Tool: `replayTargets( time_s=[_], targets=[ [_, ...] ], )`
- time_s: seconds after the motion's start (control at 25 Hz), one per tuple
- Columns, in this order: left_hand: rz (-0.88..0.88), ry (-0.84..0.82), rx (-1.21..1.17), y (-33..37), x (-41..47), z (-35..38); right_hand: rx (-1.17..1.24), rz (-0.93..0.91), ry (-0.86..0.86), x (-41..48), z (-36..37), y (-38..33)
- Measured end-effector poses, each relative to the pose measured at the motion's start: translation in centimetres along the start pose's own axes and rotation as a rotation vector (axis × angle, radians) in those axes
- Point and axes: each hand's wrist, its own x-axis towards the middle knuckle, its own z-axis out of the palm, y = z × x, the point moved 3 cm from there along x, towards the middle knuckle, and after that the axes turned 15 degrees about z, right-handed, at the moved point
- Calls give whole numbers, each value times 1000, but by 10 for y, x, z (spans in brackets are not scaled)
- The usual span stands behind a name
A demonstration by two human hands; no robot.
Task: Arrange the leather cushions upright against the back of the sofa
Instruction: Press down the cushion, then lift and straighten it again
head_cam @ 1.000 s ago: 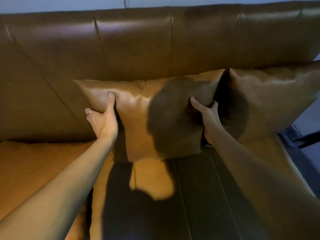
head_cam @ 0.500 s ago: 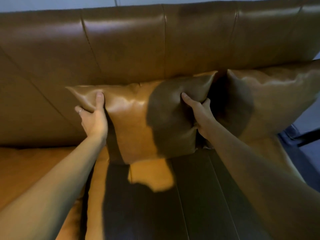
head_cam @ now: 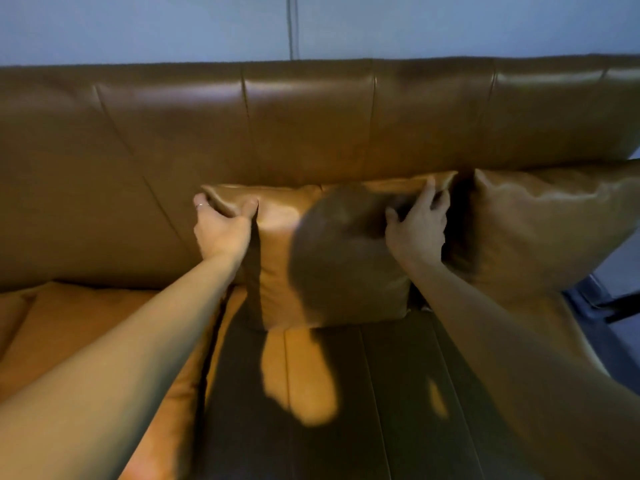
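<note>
A tan leather cushion (head_cam: 329, 258) stands upright on the sofa seat (head_cam: 398, 393), its top edge against the sofa back (head_cam: 311, 133). My left hand (head_cam: 221, 230) grips its upper left corner, thumb on the front face. My right hand (head_cam: 417, 226) holds its upper right corner, fingers over the top edge. A second leather cushion (head_cam: 547, 230) leans upright against the sofa back just to the right, touching the first one. A dark shadow covers much of the held cushion's front.
The brown sofa back spans the whole width, with a blue-grey wall (head_cam: 450, 26) behind it. The left seat cushion (head_cam: 69, 334) is bare tan leather. At far right the sofa ends, with dark floor (head_cam: 609, 299) beyond.
Both hands slid up from the cushion's sides to its top corners, and the cushion now stands more upright and closer to the sofa back. The view tilted upward, showing the wall.
</note>
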Motion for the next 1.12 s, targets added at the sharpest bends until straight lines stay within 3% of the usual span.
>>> replayTargets(
  time_s=[0.08,0.24,0.4,0.56,0.72,0.88,1.12],
  targets=[
    [121,13,57,15,1,-19,-209,-221,40,-25,2,-18],
    [298,35,165,31,-8,-64,-327,-503,-64,-85,19,-62],
    [315,96,247,25,-24,-109,-343,-660,-101,-144,40,-79],
    [207,128,373,-21,-36,-165,-381,-763,-207,-205,77,-73],
    [92,143,437,-90,-48,-218,-409,-676,-443,-256,129,-51],
    [-102,138,482,-169,-45,-264,-409,-446,-656,-295,197,-29],
    [-227,18,497,-270,-7,-302,-337,-33,-688,-320,293,-21]
  ],
)
